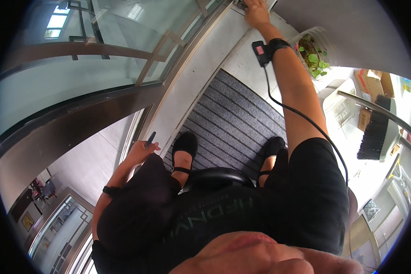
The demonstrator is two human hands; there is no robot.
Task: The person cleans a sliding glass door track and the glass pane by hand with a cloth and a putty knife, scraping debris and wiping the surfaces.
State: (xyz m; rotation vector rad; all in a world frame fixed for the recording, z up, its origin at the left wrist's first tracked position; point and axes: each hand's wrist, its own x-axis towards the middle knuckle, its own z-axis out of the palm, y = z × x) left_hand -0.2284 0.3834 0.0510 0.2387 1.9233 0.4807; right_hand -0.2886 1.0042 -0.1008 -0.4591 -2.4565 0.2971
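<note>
My left hand is low beside my left knee, its fingers closed around a dark, slim, pen-like object that points up. My right arm, with a black wrist strap and a cabled black device, stretches forward. At the top edge of the view my right hand is near the wall base, past the end of the door track. Something small and pale lies by its fingers, but the frame edge cuts it off, and whether the hand grips it cannot be seen.
A glass door with a brown metal frame stands at the left. A grey striped mat lies under my black shoes. To the right are a potted plant, a white plastic stool or basket, a black-bristled broom and cardboard boxes.
</note>
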